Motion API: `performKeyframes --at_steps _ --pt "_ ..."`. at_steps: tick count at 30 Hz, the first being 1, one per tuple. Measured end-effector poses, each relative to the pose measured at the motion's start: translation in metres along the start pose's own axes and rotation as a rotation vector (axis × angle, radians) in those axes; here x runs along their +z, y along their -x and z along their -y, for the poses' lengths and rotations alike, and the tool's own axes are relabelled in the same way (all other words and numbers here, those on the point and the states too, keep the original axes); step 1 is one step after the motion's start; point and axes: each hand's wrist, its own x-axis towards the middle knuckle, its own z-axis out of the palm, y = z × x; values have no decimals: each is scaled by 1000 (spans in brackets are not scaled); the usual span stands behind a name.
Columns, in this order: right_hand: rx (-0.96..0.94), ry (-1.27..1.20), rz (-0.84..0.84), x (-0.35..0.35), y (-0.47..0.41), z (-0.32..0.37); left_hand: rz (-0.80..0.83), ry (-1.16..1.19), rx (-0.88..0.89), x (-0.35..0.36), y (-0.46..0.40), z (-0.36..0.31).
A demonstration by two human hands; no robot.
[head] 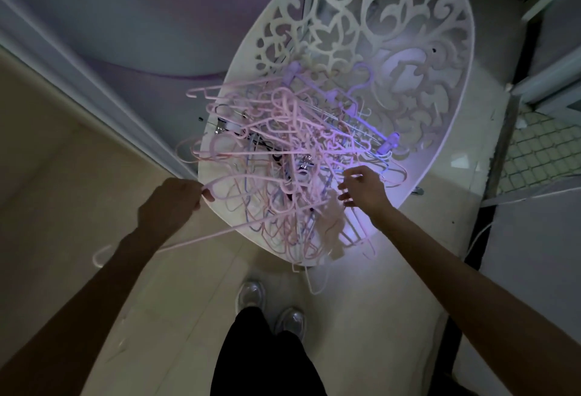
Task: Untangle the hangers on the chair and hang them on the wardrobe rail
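Observation:
A tangled heap of several thin pink and pale blue hangers fills the seat of a white chair with a cut-out scroll back. My left hand grips one pink hanger at the heap's near left edge; its long bar runs down left and its hook shows beside my forearm. My right hand hovers over the heap's near right side with fingers spread, touching the hangers but holding none. A purple clip hanger lies at the back of the pile. No wardrobe rail is in view.
The chair stands on a pale tiled floor. A grey wall with a skirting runs along the left. A door frame and a mesh panel are at the right. My two shoes are close to the chair's front edge.

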Motion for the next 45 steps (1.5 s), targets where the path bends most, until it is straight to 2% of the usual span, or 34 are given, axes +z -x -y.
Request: performKeyframes --at_steps 2,5,7,9,11,12,13,15,17,20,24,29,30,31,34,35,37,41,45 --pt "176 -2 130 13 1 13 -40 -17 -6 -5 -3 2" --pt "118 268 270 35 -1 3 -39 -89 18 -4 -4 4" --pt "-6 343 128 46 -3 -8 -27 -133 16 -2 -5 3" --pt "-76 264 -157 49 -3 -13 -26 -140 15 -1 -6 2" --pt "-3 54 -382 46 -11 -16 -63 -110 16 -2 -6 1" --pt "34 -3 -419 46 -15 -18 -63 -99 8 -1 -7 4" --pt "33 -2 -396 47 -18 -19 -61 -83 4 0 -6 4" --pt "-39 140 -248 55 -19 -21 -90 -141 33 2 -5 5" --pt "-122 257 -184 63 -19 -24 -136 -109 13 6 -2 5" --pt "-171 289 -179 64 -22 -28 -263 -64 6 16 -2 7" --pt "-130 178 -108 48 -19 -28 -329 -80 -29 19 -10 3" --pt "-309 428 -160 28 -9 -35 -342 -46 -61 32 -15 -6" --pt "-277 347 -136 25 -10 -34 -360 -31 -63 35 -16 -7" --pt "-180 149 -79 21 -10 -33 -380 -8 -59 38 -16 -8" --pt "215 -687 211 8 -4 -24 -383 56 -34 43 -12 -4" --pt "283 -769 270 6 -3 -27 -379 62 -32 45 -10 0" --pt "326 -738 326 11 1 -33 -375 47 -47 47 -6 10" --pt "231 -650 264 35 2 -39 -284 75 -62 46 -5 27" --pt "183 -807 224 52 5 -40 -124 251 -9 42 -14 46"
